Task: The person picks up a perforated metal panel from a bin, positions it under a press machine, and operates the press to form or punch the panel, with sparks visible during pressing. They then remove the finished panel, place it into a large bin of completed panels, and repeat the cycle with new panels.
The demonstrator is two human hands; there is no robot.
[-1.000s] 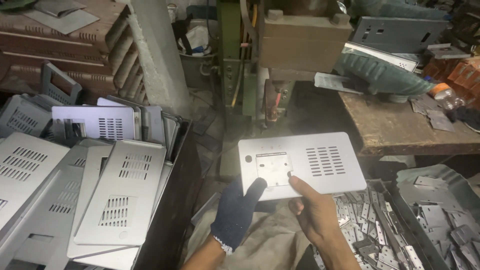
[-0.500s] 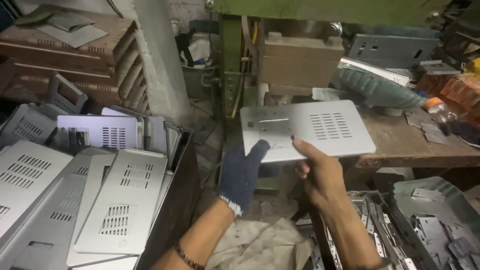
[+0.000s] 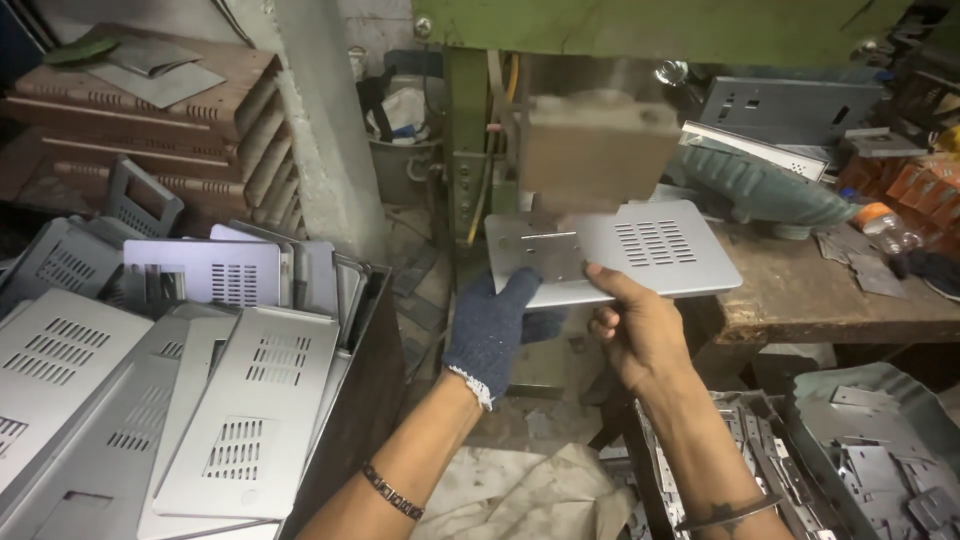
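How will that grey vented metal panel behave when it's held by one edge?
The vented metal panel probably stays stiff: it juts out flat from the gloved left hand and bare right hand. Thin sheet, so likely light. Its smooth finish and edges may slip or cut.

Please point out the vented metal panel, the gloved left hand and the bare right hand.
vented metal panel (image 3: 650, 242), head view, slotted vent area.
left hand (image 3: 492, 330), head view, glove back.
right hand (image 3: 640, 335), head view, back of hand.

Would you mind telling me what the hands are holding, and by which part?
Both hands, the gloved left hand and bare right hand, hold one vented grey metal panel by its near edge.
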